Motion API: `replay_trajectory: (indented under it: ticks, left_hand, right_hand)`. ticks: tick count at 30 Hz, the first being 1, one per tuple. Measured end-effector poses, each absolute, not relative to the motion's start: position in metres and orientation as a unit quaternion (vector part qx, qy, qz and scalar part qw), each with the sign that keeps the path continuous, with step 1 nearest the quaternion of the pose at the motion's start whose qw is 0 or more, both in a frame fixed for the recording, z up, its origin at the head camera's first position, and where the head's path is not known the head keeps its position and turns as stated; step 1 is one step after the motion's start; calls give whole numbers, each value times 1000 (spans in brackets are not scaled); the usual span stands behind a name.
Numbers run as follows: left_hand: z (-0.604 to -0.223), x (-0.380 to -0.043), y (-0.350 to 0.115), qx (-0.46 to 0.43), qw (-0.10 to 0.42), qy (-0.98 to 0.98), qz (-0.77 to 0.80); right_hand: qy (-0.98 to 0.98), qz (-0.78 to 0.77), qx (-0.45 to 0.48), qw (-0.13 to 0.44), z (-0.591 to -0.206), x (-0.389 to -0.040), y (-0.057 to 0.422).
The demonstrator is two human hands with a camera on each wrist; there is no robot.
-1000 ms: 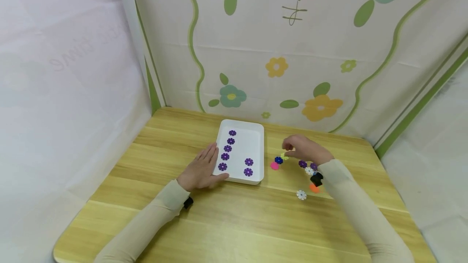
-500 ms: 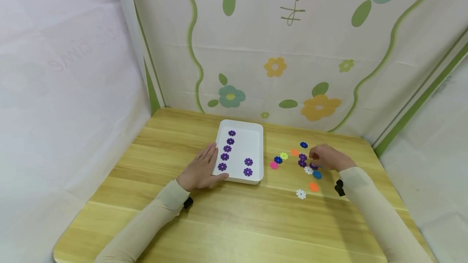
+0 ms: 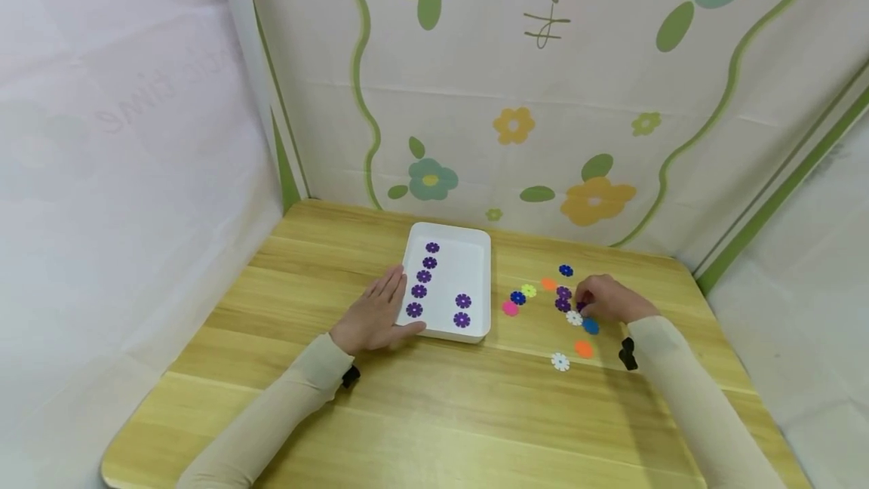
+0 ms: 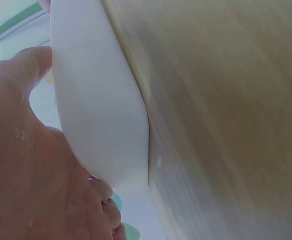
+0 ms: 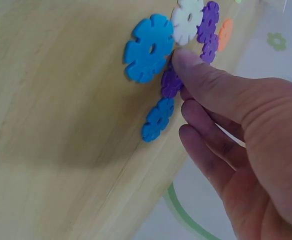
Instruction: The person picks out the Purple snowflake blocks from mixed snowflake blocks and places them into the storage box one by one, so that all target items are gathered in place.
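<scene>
My left hand (image 3: 373,315) lies with straight fingers against the left side of a white tray (image 3: 444,226), its thumb at the near edge. Inside the tray, purple snowflake discs (image 3: 424,276) form a column at left, and two more lie at lower right. Right of the tray, my right hand (image 3: 611,299) pinches a purple snowflake disc (image 5: 171,82) between thumb and fingers, low over the table. Close to that disc, the right wrist view has a large blue disc (image 5: 148,48), a smaller blue one (image 5: 157,120) and a white one (image 5: 187,20).
Loose discs are scattered on the wooden table (image 3: 434,413): pink (image 3: 511,309), dark blue (image 3: 518,298), yellow-green (image 3: 529,290), orange (image 3: 584,349) and white (image 3: 560,361). Two purple discs (image 3: 563,299) lie left of my right hand. A flower-printed curtain (image 3: 475,96) stands behind the table.
My right hand has moved rightward from near the yellow-green disc to the purple disc, which it now pinches. The left hand and the tray have stayed in place.
</scene>
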State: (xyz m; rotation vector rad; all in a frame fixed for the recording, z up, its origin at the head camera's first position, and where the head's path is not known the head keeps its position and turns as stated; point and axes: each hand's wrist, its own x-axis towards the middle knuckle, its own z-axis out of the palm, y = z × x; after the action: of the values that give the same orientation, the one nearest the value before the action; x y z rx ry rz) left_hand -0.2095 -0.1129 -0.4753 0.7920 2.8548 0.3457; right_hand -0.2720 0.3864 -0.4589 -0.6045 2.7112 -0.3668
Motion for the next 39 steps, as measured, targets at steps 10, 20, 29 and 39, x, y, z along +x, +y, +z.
replay_trajectory:
  ticks: [10, 20, 29, 39]
  left_hand:
    - [-476, -211, -112, 266, 77, 954, 113]
    - [-484, -214, -111, 270, 64, 952, 127]
    - [-479, -213, -112, 264, 81, 954, 118]
    - [-478, -212, -112, 264, 76, 954, 119]
  right_hand:
    - [951, -166, -201, 169, -458, -280, 393]
    - [947, -189, -181, 184, -452, -287, 400]
    - [953, -148, -176, 199, -434, -293, 401]
    - [941, -173, -209, 204, -403, -292, 376]
